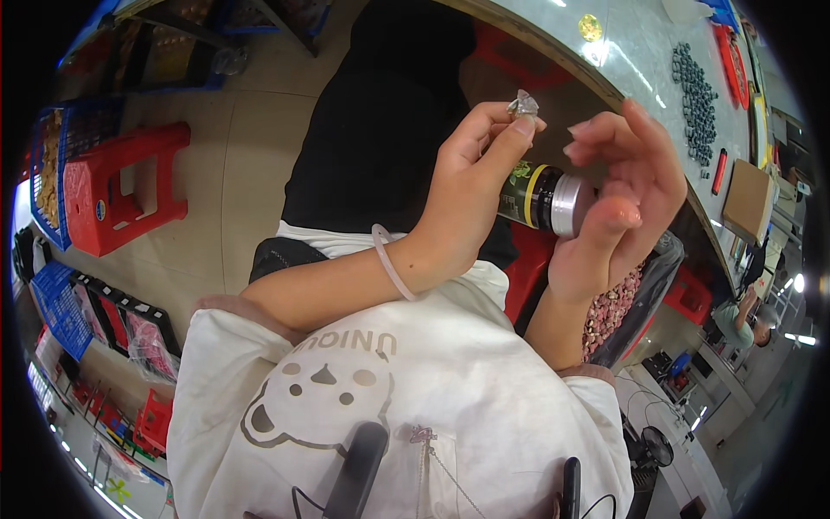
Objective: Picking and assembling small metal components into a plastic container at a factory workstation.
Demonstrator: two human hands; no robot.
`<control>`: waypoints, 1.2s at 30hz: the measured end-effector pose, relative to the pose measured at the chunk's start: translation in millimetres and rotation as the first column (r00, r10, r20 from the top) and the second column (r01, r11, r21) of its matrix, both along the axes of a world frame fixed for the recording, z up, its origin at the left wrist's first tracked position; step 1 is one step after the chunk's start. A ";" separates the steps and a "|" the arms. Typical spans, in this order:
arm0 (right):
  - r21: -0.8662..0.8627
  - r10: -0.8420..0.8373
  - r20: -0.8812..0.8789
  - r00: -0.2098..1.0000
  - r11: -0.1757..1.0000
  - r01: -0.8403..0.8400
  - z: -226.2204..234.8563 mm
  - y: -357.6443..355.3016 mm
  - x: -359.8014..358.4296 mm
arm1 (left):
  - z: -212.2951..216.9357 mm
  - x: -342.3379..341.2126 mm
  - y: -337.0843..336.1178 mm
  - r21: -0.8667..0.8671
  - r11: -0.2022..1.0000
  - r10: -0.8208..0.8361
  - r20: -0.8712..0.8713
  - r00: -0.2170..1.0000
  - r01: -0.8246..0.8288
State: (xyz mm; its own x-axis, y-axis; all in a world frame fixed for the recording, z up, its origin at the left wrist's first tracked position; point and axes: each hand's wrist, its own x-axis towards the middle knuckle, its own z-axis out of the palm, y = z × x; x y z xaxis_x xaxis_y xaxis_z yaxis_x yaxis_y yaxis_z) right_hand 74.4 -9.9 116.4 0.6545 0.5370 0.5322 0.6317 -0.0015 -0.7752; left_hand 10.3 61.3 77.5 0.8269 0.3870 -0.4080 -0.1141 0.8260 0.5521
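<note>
Thumb and fingertips of my left hand (471, 177) are pinched on a small crumpled, shiny silvery-clear piece (524, 105), whose exact kind I cannot make out. Just to its right, my right hand (618, 190) is raised with curved fingers apart; the thumb tip looks wet and reddish. Between the two hands shows a dark bottle (523, 192) with a green and yellow label and a silver lid (568, 206). Its left end is hidden behind my left hand, and the lid lies against or close to my right palm; what supports it is not visible.
A grey worktable (640, 78) runs along the upper right, bearing many small dark pieces (694, 104), a red pen-like stick (719, 171) and a cardboard box (749, 201). Pink beads (612, 316) fill a bag beside my right forearm. A red stool (125, 190) stands left.
</note>
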 end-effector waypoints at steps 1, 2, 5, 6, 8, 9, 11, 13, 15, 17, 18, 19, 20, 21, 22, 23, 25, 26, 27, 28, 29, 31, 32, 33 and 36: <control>-0.055 -0.050 0.016 0.999 0.997 0.051 0.7 0.3 -1.8 | -0.4 -0.1 0.1 0.025 1.000 0.012 0.005 1.000 -0.012; -0.056 -0.048 0.012 0.999 0.997 0.049 1.5 0.3 -4.7 | -0.8 0.2 0.2 0.051 0.998 0.021 0.012 1.000 -0.022; -0.157 -0.169 0.094 0.981 0.971 0.183 2.2 1.3 -10.8 | -1.1 0.7 -1.3 0.104 0.994 0.034 0.024 0.999 -0.037; -0.143 -0.180 0.118 0.977 0.970 0.196 1.6 2.2 -10.7 | -1.4 0.9 -1.5 0.102 0.994 0.037 0.021 0.999 -0.039; -0.131 -0.188 0.141 0.972 0.970 0.206 -1.1 2.1 -8.3 | -1.6 1.6 -0.9 0.144 0.988 0.057 0.027 0.998 -0.061; -0.016 -0.109 0.144 0.984 0.993 0.113 -4.3 -1.0 -4.0 | -1.0 1.7 -0.2 0.143 0.988 0.060 0.026 0.998 -0.063; 0.098 -0.027 0.153 0.988 0.995 0.012 -8.9 -3.7 3.6 | -0.4 1.1 1.1 0.150 0.988 0.042 0.039 0.998 -0.048; 0.204 0.069 0.314 0.947 0.969 -0.139 -12.7 -4.6 10.4 | -0.7 1.5 -0.4 0.131 0.990 0.046 0.040 0.998 -0.051; 0.176 0.117 0.403 0.908 0.963 -0.203 -14.5 -7.0 13.7 | -0.3 1.6 -1.7 0.109 0.992 0.053 0.040 0.998 -0.057; 0.282 0.082 0.384 0.920 0.938 -0.202 -15.5 -5.9 9.9 | 0.7 1.2 -2.1 0.092 0.995 0.029 0.060 0.998 -0.034; 0.234 0.112 0.422 0.900 0.945 -0.227 -13.5 -9.9 12.8 | 1.6 0.6 -2.9 0.085 0.996 0.025 0.071 0.997 -0.031; 0.231 0.118 0.421 0.899 0.945 -0.232 -12.4 -12.5 13.6 | 2.0 0.5 -3.3 0.083 0.996 0.031 0.070 0.997 -0.037; 0.217 0.129 0.431 0.893 0.946 -0.241 -12.9 -13.1 14.5 | 1.1 0.1 -3.0 0.087 0.996 0.020 0.069 0.997 -0.026; 0.203 0.140 0.440 0.887 0.947 -0.250 -13.4 -13.3 15.1 | 0.4 -0.1 -2.5 0.091 0.996 0.009 0.068 0.998 -0.015; 0.188 0.151 0.450 0.880 0.948 -0.258 -13.9 -13.3 16.0 | 0.4 -0.2 -2.1 0.083 0.996 0.020 0.079 0.997 -0.027; 0.186 0.161 0.447 0.880 0.945 -0.268 -13.4 -14.7 15.8 | -0.2 -0.9 -2.8 0.081 0.996 0.031 0.077 0.997 -0.037; 0.178 0.193 0.452 0.871 0.937 -0.300 -13.1 -16.6 15.8 | -1.9 -2.0 -3.8 0.115 0.993 0.028 0.094 0.995 -0.039; 0.175 0.198 0.450 0.871 0.937 -0.304 -13.0 -17.0 17.0 | -2.8 -1.6 -4.4 0.111 0.993 0.033 0.093 0.995 -0.043; 0.154 0.208 0.464 0.861 0.938 -0.310 -12.8 -17.1 18.3 | -3.7 -1.3 -5.1 0.107 0.993 0.041 0.102 0.994 -0.052; 0.133 0.218 0.477 0.852 0.940 -0.315 -13.1 -17.0 18.6 | -4.6 -1.6 -5.4 0.103 0.993 0.048 0.110 0.993 -0.060; 0.132 0.220 0.475 0.852 0.940 -0.316 -14.8 -14.8 15.0 | -5.4 -1.5 -5.1 0.101 0.993 0.050 0.108 0.993 -0.061; 0.296 0.058 0.319 0.946 0.942 -0.157 -19.1 -9.5 4.5 | -6.9 -1.3 -4.6 0.100 0.994 0.037 0.117 0.993 -0.049; 0.295 0.059 0.318 0.946 0.942 -0.158 -17.6 -10.5 4.3 | -6.5 -1.2 -4.2 0.099 0.994 0.038 0.115 0.993 -0.049; 0.247 0.056 0.253 0.966 0.961 -0.121 -15.0 -12.4 4.0 | -6.0 -1.1 -3.7 0.098 0.993 0.051 0.116 0.992 -0.063; 0.230 0.009 0.172 0.985 0.972 -0.049 -12.5 -9.9 0.7 | -6.2 -0.8 -4.4 0.078 0.996 0.039 0.108 0.993 -0.047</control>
